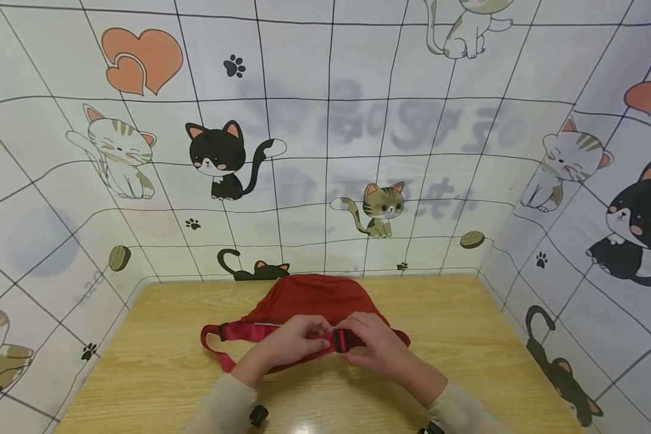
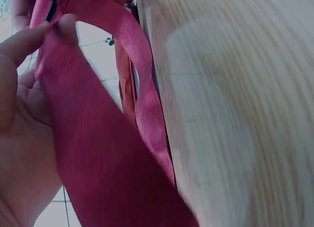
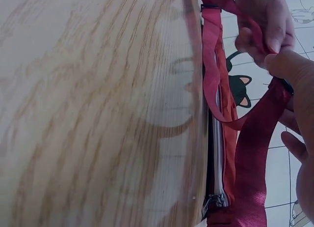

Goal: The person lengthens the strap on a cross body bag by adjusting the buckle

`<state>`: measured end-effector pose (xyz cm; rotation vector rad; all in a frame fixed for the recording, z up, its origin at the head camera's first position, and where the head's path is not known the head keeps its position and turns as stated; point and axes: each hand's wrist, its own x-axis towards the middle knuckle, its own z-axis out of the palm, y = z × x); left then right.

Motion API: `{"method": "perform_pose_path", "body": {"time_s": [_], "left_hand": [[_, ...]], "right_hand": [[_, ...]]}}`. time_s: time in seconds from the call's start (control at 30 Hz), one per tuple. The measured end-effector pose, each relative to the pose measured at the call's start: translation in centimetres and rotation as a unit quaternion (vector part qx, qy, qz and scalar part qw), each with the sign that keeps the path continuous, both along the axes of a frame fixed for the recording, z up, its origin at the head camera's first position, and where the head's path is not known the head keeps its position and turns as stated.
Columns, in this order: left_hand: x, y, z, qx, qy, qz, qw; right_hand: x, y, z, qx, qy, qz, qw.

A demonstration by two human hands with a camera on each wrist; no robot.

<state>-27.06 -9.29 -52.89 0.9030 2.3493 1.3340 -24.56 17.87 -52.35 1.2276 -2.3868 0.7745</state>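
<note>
A red waist bag point(image 1: 320, 298) lies on the wooden table, its strap in front of it. My left hand point(image 1: 295, 340) pinches the crimson strap point(image 2: 103, 138) between thumb and fingers, just left of a black buckle point(image 1: 340, 340). At the buckle's other side, my right hand point(image 1: 377, 346) grips it with thumb and fingertips. In the right wrist view the buckle is mostly hidden by the thumb. The strap loops out to the left, where a black slider point(image 1: 222, 331) sits on it. A zipper point(image 3: 218, 168) runs along the bag's edge in the right wrist view.
The light wooden table point(image 1: 450, 325) meets white, grid-lined walls point(image 1: 304, 138) printed with cartoon cats at the back and sides. Black wrist-strap pieces point(image 1: 258, 416) show at the cream sleeves point(image 1: 222, 404).
</note>
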Motion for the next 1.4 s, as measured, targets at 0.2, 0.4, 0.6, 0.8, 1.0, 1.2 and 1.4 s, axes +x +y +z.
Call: {"method": "perform_pose_path", "body": {"time_s": [0.2, 0.4, 0.6, 0.8, 1.0, 1.2, 1.4], "left_hand": [[0.4, -1.5, -0.1, -0.022, 0.003, 0.012, 0.9997], [0.3, -2.0, -0.1, -0.012, 0.026, 0.005, 0.9996], [0.3, -1.5, 0.3, -0.002, 0.031, 0.0, 0.9995], [0.2, -1.2, 0.2, 0.001, 0.033, 0.003, 0.9994], [0.0, -0.6, 0.3, 0.006, 0.035, 0.004, 0.9994], [0.2, 0.0, 0.7, 0.012, 0.024, -0.007, 0.9996], [0.2, -0.2, 0.4, 0.009, 0.017, -0.006, 0.9998]], "right_hand": [[0.2, 0.4, 0.0, -0.013, -0.001, -0.006, 1.0], [0.1, 0.4, -0.1, -0.013, -0.016, -0.005, 1.0], [0.0, 0.3, -0.2, -0.014, -0.027, -0.003, 1.0], [-0.1, 0.4, -0.3, -0.027, -0.034, 0.006, 0.999], [0.0, 0.3, -0.2, -0.034, -0.043, 0.017, 0.998], [-0.1, -0.1, -0.2, -0.033, -0.03, 0.036, 0.998], [0.0, -0.1, -0.3, -0.038, -0.012, 0.038, 0.998]]}}
